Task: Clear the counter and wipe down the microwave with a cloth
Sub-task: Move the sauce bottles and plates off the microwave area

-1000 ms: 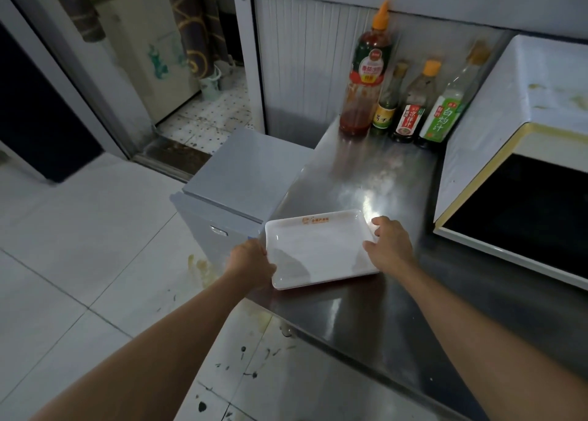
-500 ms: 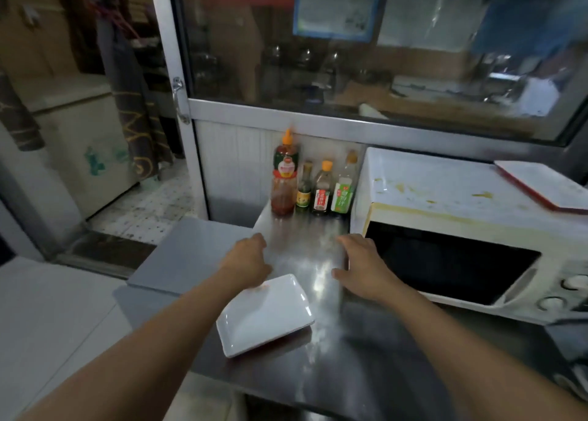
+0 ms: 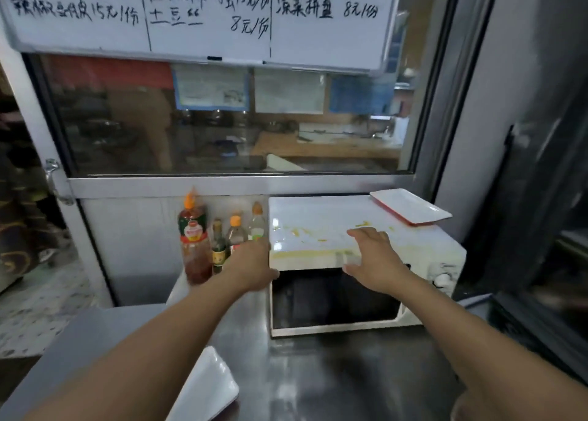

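At the far left, past the metal frame of the glazed partition, a patterned curtain (image 3: 19, 229) hangs over a speckled floor. A lower grey metal surface (image 3: 105, 325) butts against the steel counter (image 3: 350, 382), and a white rectangular plate (image 3: 206, 389) lies near the counter's front edge, tilted off square, partly hidden by the left forearm.

Against the back panel stands a row of four bottles: a tall red sauce bottle (image 3: 193, 239) with an orange cap, then a small dark bottle (image 3: 218, 245), a dark bottle with an orange cap (image 3: 236, 234), and a pale bottle (image 3: 256, 221) right next to the microwave. They crowd the gap beside the appliance's left wall.

The left hand (image 3: 254, 261) sits at the microwave's upper left front corner, in front of the bottles; it is blurred, its fingers bent at the corner, and I cannot tell whether it grips anything.

The white microwave (image 3: 318, 223) stands at the back of the counter, dark door facing out, with yellowish smears across its top and front lip. The right hand (image 3: 375, 258) is spread over the front edge of the top, fingers straight and apart, holding nothing.

On the top's rear right corner rests a white tray with a red underside (image 3: 410, 206), overhanging slightly. Two knobs (image 3: 440, 276) show at the right of the front. Above, a whiteboard (image 3: 197, 16) with handwritten writing hangs over the window (image 3: 222, 128). A dark glass-fronted cabinet (image 3: 541, 229) stands at far right.
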Tool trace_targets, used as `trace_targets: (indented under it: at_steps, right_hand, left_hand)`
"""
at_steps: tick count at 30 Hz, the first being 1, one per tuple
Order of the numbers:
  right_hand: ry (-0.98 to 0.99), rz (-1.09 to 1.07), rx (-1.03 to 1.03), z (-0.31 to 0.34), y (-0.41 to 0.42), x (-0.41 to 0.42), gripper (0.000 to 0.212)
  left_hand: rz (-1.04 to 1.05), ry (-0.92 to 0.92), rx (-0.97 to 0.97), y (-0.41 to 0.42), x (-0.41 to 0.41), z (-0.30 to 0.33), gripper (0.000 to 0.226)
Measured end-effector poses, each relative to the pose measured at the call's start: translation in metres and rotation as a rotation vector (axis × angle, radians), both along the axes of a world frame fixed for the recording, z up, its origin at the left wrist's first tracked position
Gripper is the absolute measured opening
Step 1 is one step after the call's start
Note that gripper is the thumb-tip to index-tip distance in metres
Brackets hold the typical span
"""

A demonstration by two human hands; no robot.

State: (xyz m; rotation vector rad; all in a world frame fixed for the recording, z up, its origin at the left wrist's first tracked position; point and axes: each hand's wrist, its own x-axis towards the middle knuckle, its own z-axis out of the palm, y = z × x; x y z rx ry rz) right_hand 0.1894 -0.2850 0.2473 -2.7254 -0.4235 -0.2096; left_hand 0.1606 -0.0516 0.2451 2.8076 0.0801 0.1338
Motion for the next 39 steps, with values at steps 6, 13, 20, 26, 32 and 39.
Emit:
trace_targets:
  at_steps: [6, 13, 20, 26, 32, 39]
  right_hand:
    - [-0.021, -0.155, 0.021, 0.01, -0.081, 0.054, 0.069]
    - [-0.017, -0.259, 0.025, 0.014, -0.177, 0.142, 0.061]
    - [0.035, -0.342, 0.105, -0.009, -0.238, 0.219, 0.046]
    - [0.125, -0.289, 0.145, -0.033, -0.254, 0.272, 0.048]
    - [0.189, -0.245, 0.225, -0.043, -0.25, 0.3, 0.034]
    - [0.163, -0.23, 0.262, -0.046, -0.242, 0.307, 0.017]
  left_hand:
    - [-0.082, -0.009, -0.052, -0.077, 0.063, 0.012, 0.058]
    - [-0.102, 0.0, -0.111, -0.17, 0.145, 0.015, 0.051]
    - [-0.08, 0.028, -0.105, -0.239, 0.222, 0.007, 0.051]
    - [0.018, 0.058, -0.105, -0.27, 0.28, -0.002, 0.045]
    - [0.18, 0.038, -0.191, -0.281, 0.317, -0.012, 0.033]
    - [0.314, 0.009, -0.459, -0.286, 0.33, -0.013, 0.028]
